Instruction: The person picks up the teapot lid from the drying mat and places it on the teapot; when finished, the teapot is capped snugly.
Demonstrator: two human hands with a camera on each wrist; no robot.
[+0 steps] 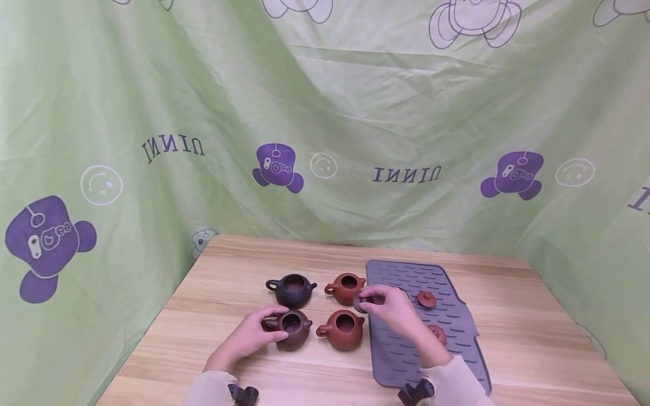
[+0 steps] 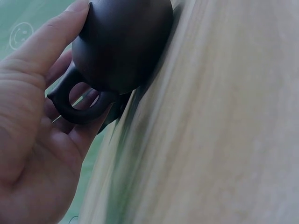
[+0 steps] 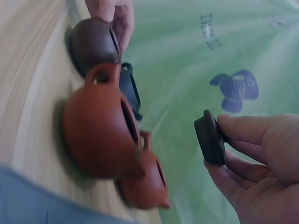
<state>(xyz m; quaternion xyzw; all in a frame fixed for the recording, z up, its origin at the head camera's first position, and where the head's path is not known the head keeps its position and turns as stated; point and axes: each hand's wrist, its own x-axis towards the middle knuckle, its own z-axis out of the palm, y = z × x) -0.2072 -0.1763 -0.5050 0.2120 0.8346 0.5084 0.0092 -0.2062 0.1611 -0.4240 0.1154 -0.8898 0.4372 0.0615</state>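
Observation:
My left hand (image 1: 251,334) holds a dark brown teapot (image 1: 298,339) at the front left, thumb on the near side and fingers on the far side around its handle. That teapot stands upright, lidless, on the table. Between the thumb and fingers of my right hand (image 1: 398,313) is a dark brown teapot lid (image 3: 210,137), raised and tilted on edge near the two red teapots. The front red teapot (image 1: 350,341) and the back red teapot (image 1: 341,293) both stand uncovered. Behind the brown one is a black teapot (image 1: 301,300), also with its mouth uncovered.
A grey ridged mat (image 1: 393,363) lies under my right forearm. On it rest two red lids, the farther red lid (image 1: 426,299) in full view and the nearer red lid (image 1: 439,334) partly behind my wrist. Green printed cloth (image 1: 325,220) hangs around the wooden table (image 1: 548,349).

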